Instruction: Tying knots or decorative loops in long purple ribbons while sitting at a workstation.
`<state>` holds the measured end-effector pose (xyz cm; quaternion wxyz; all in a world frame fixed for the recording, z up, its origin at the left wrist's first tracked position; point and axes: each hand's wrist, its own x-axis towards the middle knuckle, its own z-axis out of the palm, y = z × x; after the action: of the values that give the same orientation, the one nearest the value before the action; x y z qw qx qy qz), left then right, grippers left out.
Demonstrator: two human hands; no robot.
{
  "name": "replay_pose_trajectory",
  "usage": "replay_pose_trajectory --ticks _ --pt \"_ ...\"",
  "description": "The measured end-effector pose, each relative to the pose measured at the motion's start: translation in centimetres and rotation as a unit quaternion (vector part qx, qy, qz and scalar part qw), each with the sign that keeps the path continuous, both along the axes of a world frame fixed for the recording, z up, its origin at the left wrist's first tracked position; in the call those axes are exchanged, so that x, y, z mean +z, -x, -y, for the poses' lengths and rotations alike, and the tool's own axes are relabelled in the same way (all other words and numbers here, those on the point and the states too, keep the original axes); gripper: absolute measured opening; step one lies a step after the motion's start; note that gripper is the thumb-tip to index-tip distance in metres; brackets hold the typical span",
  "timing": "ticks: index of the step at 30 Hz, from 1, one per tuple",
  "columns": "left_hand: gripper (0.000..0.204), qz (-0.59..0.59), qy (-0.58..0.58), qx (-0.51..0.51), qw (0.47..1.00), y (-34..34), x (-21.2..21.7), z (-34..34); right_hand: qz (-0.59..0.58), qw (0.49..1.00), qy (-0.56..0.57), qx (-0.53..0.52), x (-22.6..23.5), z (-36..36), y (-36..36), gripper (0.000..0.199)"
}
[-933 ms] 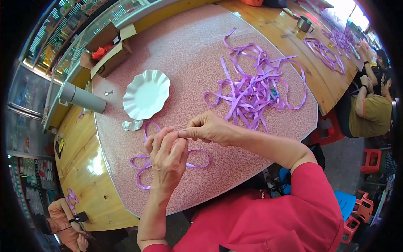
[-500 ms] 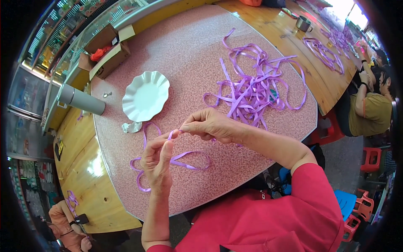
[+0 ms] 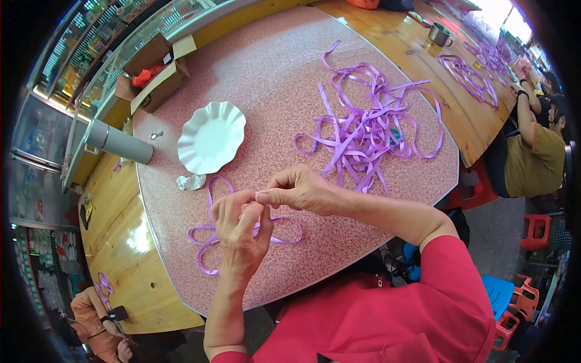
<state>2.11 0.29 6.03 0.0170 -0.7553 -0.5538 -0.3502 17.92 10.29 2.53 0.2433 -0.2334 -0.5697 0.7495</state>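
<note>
My left hand (image 3: 241, 227) is raised over the pink speckled tabletop (image 3: 266, 91), fingers bent inward. Against its fingertips, my right hand (image 3: 299, 190) pinches with thumb and forefinger. The part of the purple ribbon (image 3: 200, 266) between the hands is mostly covered by fingers. Loops of that ribbon lie on the table below and beside my left hand. Beyond my right hand spreads a tangled heap of purple ribbon (image 3: 363, 130), with a bit of green showing in it.
A white scalloped plate (image 3: 212, 139) sits beyond my hands, near crumpled white paper (image 3: 191, 182). Farther left stand a grey thermos (image 3: 121, 143) and an open cardboard box (image 3: 160, 85). A metal mug (image 3: 439, 34) is at the far right. Other people sit at both sides.
My left hand has turned and curled its fingers, hiding the ribbon that showed at its fingertips. My right hand has come slightly lower and nearer to me, still pinching.
</note>
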Motion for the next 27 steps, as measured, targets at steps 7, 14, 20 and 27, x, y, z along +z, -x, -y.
replay_pose_trajectory --ticks 7,14,20,27 --pt "0.02 0.038 0.081 -0.06 0.994 0.8 -0.6 0.0 0.0 0.989 0.137 0.056 0.5 -0.4 -0.4 0.027" --pt "0.012 0.204 0.024 0.031 0.978 -0.7 -1.7 0.2 -0.032 0.997 -0.055 -0.035 0.0 0.5 0.1 0.017" --pt "0.006 0.572 0.223 -0.034 0.789 -0.2 -1.9 0.5 -0.054 0.995 -0.079 -0.027 0.9 0.8 -0.2 0.013" --pt "0.009 0.56 0.257 -0.066 0.785 0.0 -1.5 0.6 -0.08 0.996 -0.025 -0.007 0.8 0.9 -0.4 0.014"
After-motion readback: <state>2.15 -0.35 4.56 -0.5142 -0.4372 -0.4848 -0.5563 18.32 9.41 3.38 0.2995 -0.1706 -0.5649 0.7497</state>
